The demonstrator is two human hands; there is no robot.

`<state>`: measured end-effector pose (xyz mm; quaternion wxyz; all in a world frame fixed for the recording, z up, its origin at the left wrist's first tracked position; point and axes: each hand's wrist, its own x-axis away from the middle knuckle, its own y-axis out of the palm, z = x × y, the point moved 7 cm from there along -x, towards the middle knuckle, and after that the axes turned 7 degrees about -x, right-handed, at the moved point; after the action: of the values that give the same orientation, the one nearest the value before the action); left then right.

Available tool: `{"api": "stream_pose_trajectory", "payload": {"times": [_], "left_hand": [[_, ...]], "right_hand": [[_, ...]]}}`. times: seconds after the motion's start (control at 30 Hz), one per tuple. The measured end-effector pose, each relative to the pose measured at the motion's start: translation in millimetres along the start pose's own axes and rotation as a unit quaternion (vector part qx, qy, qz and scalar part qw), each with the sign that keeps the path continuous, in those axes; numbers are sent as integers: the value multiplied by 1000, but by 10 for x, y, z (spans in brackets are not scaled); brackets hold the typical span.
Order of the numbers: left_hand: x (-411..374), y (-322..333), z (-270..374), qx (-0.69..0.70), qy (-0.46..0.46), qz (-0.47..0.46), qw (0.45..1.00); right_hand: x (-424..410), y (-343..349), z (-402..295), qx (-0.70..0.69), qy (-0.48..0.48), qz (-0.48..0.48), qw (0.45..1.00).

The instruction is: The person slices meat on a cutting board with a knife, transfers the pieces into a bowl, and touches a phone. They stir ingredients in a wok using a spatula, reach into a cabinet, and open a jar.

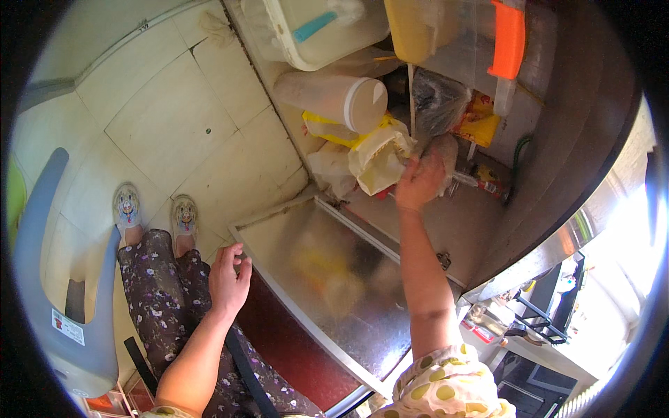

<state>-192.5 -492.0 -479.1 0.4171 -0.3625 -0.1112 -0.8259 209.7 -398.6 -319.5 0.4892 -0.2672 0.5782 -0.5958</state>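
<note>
My right hand (420,180) reaches into a low cabinet, among plastic bags. Its fingers are at a greyish clear plastic bag (444,151), just right of an open-mouthed white and yellow plastic bag (379,162); blur and overlap hide whether they grip it. Above the yellow bag, a frosted plastic canister (329,99) with a white-rimmed lid lies on its side. A dark item in clear film (439,99) sits farther in, beside a red and yellow packet (476,120). My left hand (230,277) hangs near the swung-out cabinet door's edge, holding nothing, fingers loosely bent.
A glass-panelled cabinet door (339,277) with a pale frame stands swung out between my arms. Large plastic tubs (334,42) and an orange-latched clear box (449,31) fill the cabinet's far part. A grey plastic chair (78,360) stands at left on the tiled floor (172,115).
</note>
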Motion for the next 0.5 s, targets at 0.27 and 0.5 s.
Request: {"api": "stream_pose_trajectory", "payload": {"times": [0.27, 0.5], "left_hand": [[12, -49, -45, 23, 7, 18, 1000], [-8, -92, -21, 13, 7, 23, 1000]], "right_hand": [[53, 534, -430, -33, 21, -202, 979], [334, 600, -759, -28, -41, -161, 986]]}}
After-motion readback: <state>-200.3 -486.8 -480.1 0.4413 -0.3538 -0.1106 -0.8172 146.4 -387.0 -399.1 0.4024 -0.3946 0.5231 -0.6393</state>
